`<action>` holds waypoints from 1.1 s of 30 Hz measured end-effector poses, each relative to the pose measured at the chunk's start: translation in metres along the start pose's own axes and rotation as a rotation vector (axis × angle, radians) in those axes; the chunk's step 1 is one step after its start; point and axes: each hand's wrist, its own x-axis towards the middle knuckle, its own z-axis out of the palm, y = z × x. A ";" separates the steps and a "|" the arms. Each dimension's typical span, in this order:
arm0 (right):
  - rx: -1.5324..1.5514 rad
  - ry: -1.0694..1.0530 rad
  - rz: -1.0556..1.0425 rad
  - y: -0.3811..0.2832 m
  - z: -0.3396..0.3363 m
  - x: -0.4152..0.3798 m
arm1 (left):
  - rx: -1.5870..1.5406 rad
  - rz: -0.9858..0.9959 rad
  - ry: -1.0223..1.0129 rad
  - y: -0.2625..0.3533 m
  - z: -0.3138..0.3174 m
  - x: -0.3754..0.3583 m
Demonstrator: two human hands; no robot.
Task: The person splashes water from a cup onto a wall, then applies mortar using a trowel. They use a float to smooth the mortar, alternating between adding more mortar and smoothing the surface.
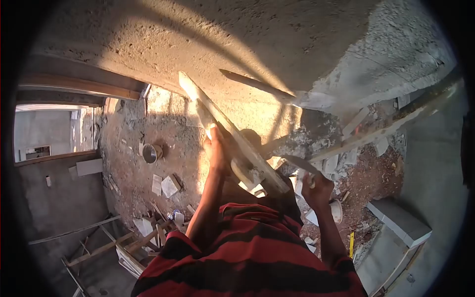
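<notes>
My left hand (214, 151) is closed on the edge of a long, pale wooden plastering float (237, 136), which is tilted across the front of my body. A curved handle (241, 172) shows on the float's underside, near its lower end. To the right, my right hand (318, 189) is wrapped round the grip of a trowel (300, 163). Its thin blade points left, close to the float's lower end. Ahead is a rough plastered wall (237, 39), with a wetter, smoother grey patch (396, 54) at the right.
A long beam (386, 129) slants across on the right, with a grey block (400, 222) below it. On the rubble-strewn floor stand a bucket (151, 153) and another pale bucket (336, 211). Broken tiles (170, 186) and a wooden frame (99, 247) lie to the left.
</notes>
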 end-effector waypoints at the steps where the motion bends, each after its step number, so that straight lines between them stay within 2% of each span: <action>1: 0.028 -0.095 -0.058 -0.018 0.019 -0.006 | 0.066 -0.102 0.088 -0.005 -0.022 0.015; 3: 0.058 -0.251 -0.220 -0.045 0.057 0.001 | 0.101 -0.142 -0.022 -0.028 -0.068 0.051; 5: 0.057 -0.368 -0.304 -0.064 0.102 0.013 | 0.001 -0.293 -0.014 -0.023 -0.098 0.063; 6: 0.043 -0.328 -0.370 -0.087 0.124 0.031 | 0.035 -0.176 -0.138 -0.059 -0.135 0.103; 7: -0.081 -0.324 -0.405 -0.083 0.173 0.038 | 0.143 -0.312 -0.076 -0.020 -0.137 0.094; 8: -0.142 -0.362 -0.359 -0.100 0.211 0.058 | 0.059 -0.251 -0.227 -0.043 -0.160 0.122; 10: -0.202 -0.481 -0.194 -0.158 0.284 0.118 | -0.125 -0.441 -0.225 0.004 -0.166 0.114; 11: -0.313 -0.488 -0.200 -0.176 0.331 0.149 | -0.200 -0.436 -0.341 0.004 -0.185 0.126; 13: -0.368 -0.385 -0.139 -0.188 0.429 0.201 | -0.318 -0.515 -0.519 -0.007 -0.223 0.158; 14: -0.341 -0.369 -0.097 -0.206 0.451 0.218 | -0.423 -0.523 -0.488 0.002 -0.238 0.169; 15: -0.318 -0.345 -0.046 -0.220 0.464 0.226 | -0.529 -0.530 -0.458 0.012 -0.253 0.180; 16: -0.154 -0.322 0.079 -0.225 0.479 0.214 | -0.635 -0.535 -0.429 0.022 -0.268 0.190; 17: 0.010 -0.287 0.199 -0.225 0.492 0.202 | -0.869 -0.634 -0.454 0.028 -0.277 0.209; 18: 0.172 -0.247 0.319 -0.230 0.496 0.190 | -0.800 -0.324 -0.517 0.020 -0.292 0.228; 19: 0.321 -0.242 0.313 -0.234 0.486 0.159 | -0.765 -0.235 -0.484 0.015 -0.311 0.244; 21: 0.333 -0.282 0.721 -0.265 0.458 0.099 | -0.679 -0.223 -0.384 0.016 -0.337 0.269; 24: 0.349 -0.374 0.782 -0.318 0.398 0.028 | -0.575 -0.283 -0.287 0.009 -0.356 0.287; 26: 0.433 -0.433 0.853 -0.346 0.381 0.010 | -0.526 -0.296 -0.257 -0.001 -0.358 0.288; 29: 0.355 -0.414 0.521 -0.311 0.412 -0.035 | -0.470 -0.283 -0.241 -0.021 -0.344 0.284; 31: 0.249 -0.489 0.401 -0.274 0.463 -0.017 | -0.435 -0.245 -0.237 -0.038 -0.331 0.281; 33: 0.028 -0.673 0.325 -0.220 0.534 0.021 | -0.413 -0.163 -0.236 -0.063 -0.312 0.278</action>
